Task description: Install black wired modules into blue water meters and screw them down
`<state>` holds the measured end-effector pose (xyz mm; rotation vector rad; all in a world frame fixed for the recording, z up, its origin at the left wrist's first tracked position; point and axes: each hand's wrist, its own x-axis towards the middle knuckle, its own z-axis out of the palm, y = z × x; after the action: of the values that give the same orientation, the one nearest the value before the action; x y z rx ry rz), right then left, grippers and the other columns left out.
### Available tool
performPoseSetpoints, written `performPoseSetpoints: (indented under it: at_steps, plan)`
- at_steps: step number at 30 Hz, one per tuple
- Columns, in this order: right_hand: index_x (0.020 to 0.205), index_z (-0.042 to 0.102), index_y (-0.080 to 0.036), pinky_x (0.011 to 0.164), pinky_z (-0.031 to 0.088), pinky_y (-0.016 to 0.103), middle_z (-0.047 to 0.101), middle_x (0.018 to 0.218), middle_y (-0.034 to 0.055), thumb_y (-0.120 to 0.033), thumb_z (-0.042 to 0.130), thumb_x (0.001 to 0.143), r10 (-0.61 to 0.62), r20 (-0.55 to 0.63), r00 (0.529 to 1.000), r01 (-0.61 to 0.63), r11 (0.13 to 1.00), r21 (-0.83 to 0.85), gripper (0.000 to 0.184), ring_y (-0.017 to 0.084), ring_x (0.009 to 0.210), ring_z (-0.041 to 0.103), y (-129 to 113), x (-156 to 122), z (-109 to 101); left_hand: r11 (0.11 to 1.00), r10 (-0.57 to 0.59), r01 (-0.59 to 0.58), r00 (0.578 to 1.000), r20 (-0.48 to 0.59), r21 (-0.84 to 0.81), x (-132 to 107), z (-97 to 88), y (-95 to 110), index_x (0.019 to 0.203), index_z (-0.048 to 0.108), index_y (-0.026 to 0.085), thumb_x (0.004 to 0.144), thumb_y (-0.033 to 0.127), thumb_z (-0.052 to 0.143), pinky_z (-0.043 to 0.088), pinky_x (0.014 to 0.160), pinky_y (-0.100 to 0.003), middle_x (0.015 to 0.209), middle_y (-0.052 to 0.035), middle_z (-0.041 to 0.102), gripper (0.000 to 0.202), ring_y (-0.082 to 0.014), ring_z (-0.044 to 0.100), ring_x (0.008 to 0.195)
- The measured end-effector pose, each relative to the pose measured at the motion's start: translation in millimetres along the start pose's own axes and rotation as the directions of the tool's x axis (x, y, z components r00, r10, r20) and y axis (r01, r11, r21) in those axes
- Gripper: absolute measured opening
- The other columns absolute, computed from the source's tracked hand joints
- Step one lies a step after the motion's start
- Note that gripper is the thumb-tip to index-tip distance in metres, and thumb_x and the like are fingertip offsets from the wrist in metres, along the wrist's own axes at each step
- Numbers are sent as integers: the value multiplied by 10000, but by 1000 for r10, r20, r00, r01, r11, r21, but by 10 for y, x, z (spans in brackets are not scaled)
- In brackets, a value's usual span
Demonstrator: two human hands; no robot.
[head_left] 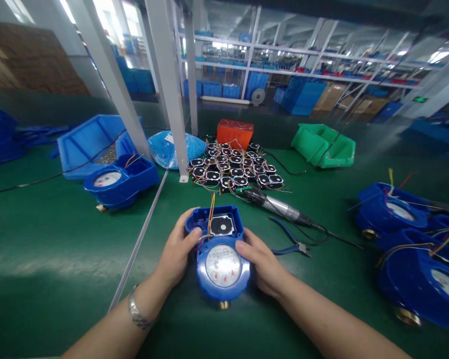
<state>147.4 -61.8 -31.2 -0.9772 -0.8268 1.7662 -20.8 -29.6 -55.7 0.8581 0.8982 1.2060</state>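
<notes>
Between my two hands is a blue water meter [223, 269] with a round white dial facing up and a brass fitting at its near end. Its open box at the far side holds a black-and-white module [222, 226], and yellow and red wires stick up from it. My left hand [179, 244] grips the left side, thumb on the box's rim. My right hand [262, 259] grips the right side, thumb beside the dial. Right of the meter lie blue-handled cutting pliers [290, 240]. Beyond them rests a silver and black electric screwdriver [280, 207] with its cable.
Several black modules with wires [235, 167] lie in front of an orange box [235, 132]. Other blue meters stand left [115, 184] and right [415, 274]. A blue bin [75, 149], a blue plastic bag [160, 149], a green bin [322, 144] and a white post [172, 89] stand farther back.
</notes>
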Motion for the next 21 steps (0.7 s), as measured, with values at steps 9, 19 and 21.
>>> performPoseSetpoints:
  at_steps: [9, 19, 21]
  plan:
    - [1020, 482, -94, 811, 434, 289, 593, 977, 106, -321, 724, 567, 148, -37, 988, -142, 981, 129, 562, 157, 822, 583, 24, 16, 10, 977, 10, -2, 999, -35, 211, 37, -16, 18, 1209, 416, 183, 694, 429, 626, 357, 941, -374, 1110, -77, 568, 608, -256, 514, 1044]
    - [869, 530, -83, 676, 406, 239, 584, 776, 42, -420, 789, 377, 121, -81, 989, -114, 990, 87, 650, 95, 637, 529, 45, 19, -4, 955, -133, 165, 981, -144, 247, 95, -104, -8, 1124, 493, 264, 506, 530, 722, 482, 752, -337, 946, -12, 659, 711, -266, 599, 879]
    - [869, 533, -88, 674, 405, 246, 582, 754, 33, -440, 800, 326, 128, -122, 984, -117, 989, 91, 700, 95, 626, 526, 52, 12, 4, 925, -116, 175, 975, -188, 338, 100, -81, 19, 1064, 531, 279, 468, 603, 704, 503, 688, -353, 862, 3, 683, 700, -274, 618, 802]
